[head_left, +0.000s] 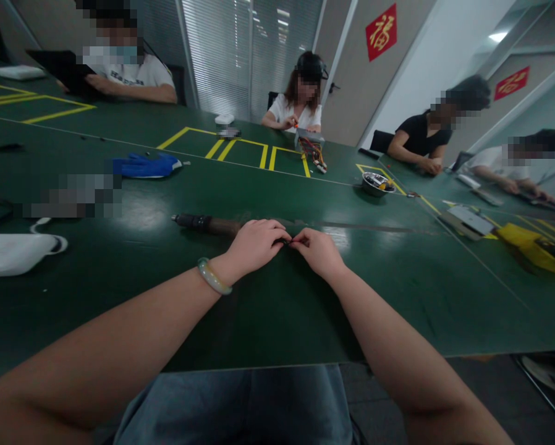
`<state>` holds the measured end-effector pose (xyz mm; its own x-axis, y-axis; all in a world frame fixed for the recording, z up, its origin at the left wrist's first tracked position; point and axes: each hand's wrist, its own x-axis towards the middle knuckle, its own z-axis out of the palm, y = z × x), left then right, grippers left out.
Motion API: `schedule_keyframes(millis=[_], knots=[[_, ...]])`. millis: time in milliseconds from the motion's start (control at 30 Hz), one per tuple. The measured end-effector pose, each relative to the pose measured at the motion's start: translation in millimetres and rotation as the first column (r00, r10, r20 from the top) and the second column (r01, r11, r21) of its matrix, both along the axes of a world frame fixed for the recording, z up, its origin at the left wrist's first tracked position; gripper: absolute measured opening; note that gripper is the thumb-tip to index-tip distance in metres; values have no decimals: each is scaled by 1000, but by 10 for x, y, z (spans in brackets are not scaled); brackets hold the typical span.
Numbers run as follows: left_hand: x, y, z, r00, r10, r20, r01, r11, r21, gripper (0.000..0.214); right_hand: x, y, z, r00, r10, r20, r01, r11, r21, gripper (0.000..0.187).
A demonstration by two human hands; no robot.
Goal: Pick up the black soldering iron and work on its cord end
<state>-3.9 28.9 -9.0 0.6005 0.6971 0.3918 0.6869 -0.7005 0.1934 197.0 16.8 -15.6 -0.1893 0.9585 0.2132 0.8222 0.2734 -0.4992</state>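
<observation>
My left hand [256, 246] wears a bangle [212, 277] at the wrist and has its fingers closed in a pinch. Opposite it, my right hand [321, 252] pinches too, thumb against fingertips. Between the two sets of fingertips is a small dark piece [286, 242], too small and covered to name. Behind my left hand a long, dark, rod-like tool [203, 223] with a narrow metal tip lies on the green table [277, 321]. Its tip points left, and my hand hides part of its body.
A blue glove [146, 165] lies ahead on the left, and a white case [15, 253] with a loop sits nearer. To the right stand a metal bowl [374, 184] of small parts and a yellow container [537, 248]. Several people sit around the table.
</observation>
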Motion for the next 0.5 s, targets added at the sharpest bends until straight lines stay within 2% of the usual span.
schedule_keyframes(millis=[200,500], knots=[[2,-11,5,1000,-1,-2,1,1000,-2,24,15,-6,51,993,12,114,-18,999,51,1],[4,-11,10,1000,6,-1,-6,1000,10,23,10,-9,17,996,54,77,-59,996,64,3]])
